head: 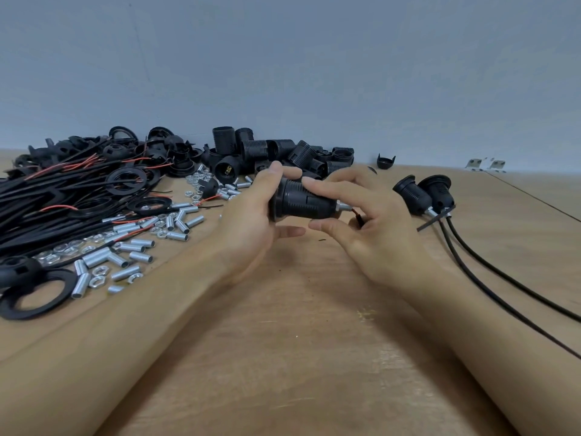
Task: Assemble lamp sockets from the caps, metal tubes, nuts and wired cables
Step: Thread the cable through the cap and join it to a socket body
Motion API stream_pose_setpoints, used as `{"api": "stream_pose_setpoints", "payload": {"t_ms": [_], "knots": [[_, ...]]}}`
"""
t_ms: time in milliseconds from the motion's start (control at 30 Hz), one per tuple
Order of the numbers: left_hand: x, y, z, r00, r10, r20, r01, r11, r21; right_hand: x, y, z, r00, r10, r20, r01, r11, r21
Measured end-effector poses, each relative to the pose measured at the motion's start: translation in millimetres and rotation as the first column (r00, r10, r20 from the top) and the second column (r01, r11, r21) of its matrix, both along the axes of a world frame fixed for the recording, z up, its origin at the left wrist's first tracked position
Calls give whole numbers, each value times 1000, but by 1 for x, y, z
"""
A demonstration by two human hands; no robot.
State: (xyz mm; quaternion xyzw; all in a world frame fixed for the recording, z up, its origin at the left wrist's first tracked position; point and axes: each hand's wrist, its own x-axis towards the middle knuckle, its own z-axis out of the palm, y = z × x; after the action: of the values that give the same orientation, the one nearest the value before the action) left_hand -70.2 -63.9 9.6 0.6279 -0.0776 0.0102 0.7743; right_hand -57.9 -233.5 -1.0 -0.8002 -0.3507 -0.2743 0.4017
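Note:
My left hand (251, 212) grips the wide end of a black lamp socket (294, 201) held on its side above the wooden table (298, 325). My right hand (364, 215) pinches the socket's narrow cap end between forefinger and thumb. A short metal tube (342, 206) sticks out of the cap, with a red wire end (356, 214) behind it. Loose metal tubes (125, 247) and nuts (100, 272) lie scattered at the left. Black threaded socket bodies (270, 149) are piled at the back. Wired cables (47, 196) lie heaped at far left.
Two assembled sockets (424, 193) with black cables (503, 278) lie at the right. Black rings (34, 297) and caps (78, 149) sit at the left edge and back left. A single cap (385, 161) stands by the wall. Small metal brackets (485, 164) lie at back right.

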Motion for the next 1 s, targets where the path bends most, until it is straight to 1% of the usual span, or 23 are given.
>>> {"api": "stream_pose_setpoints", "payload": {"t_ms": [67, 200, 233, 267, 333, 400, 433, 467, 567, 667, 833, 933, 1000], "knots": [[0, 1, 0, 999, -32, -22, 31, 999, -27, 0, -1, 2, 999, -1, 50, 2, 1000, -23], [-1, 1, 0, 995, -81, -55, 76, 992, -98, -1, -2, 1, 970, -23, 242, 56, 990, -129], [-1, 1, 1, 995, -90, -46, 85, 991, -103, 0, -3, 2, 972, -21, 233, 52, 990, -131], [-1, 2, 1, 995, -95, -22, 92, 990, -104, 1, -4, 2, 985, -13, 174, 32, 994, -108], [1, 4, 3, 994, -94, 64, 100, 991, -93, 0, -5, 2, 998, 16, -54, -16, 1000, -8], [1, 9, 6, 982, -112, 153, 123, 990, -65, -1, -3, 0, 945, 119, -305, -69, 983, 169], [1, 12, 7, 974, -124, 191, 133, 991, -35, -1, -1, 0, 909, 175, -378, -80, 964, 252], [1, 15, 8, 965, -135, 225, 138, 990, 3, -1, 1, -1, 887, 208, -412, -81, 949, 305], [1, 20, 11, 940, -163, 300, 131, 984, 124, 2, 1, 0, 865, 251, -436, -82, 925, 370], [1, 22, 13, 927, -176, 331, 130, 979, 154, 5, 0, 0, 851, 262, -454, -74, 918, 390], [2, 23, 12, 932, -195, 305, 177, 980, 87, 4, 1, 1, 833, 298, -466, -87, 903, 422], [5, 24, 11, 947, -213, 239, 217, 976, 7, 3, -1, 1, 829, 307, -467, -98, 903, 419], [7, 27, 10, 956, -229, 181, 239, 970, -34, 2, -3, 2, 854, 279, -439, -109, 921, 373]]}}
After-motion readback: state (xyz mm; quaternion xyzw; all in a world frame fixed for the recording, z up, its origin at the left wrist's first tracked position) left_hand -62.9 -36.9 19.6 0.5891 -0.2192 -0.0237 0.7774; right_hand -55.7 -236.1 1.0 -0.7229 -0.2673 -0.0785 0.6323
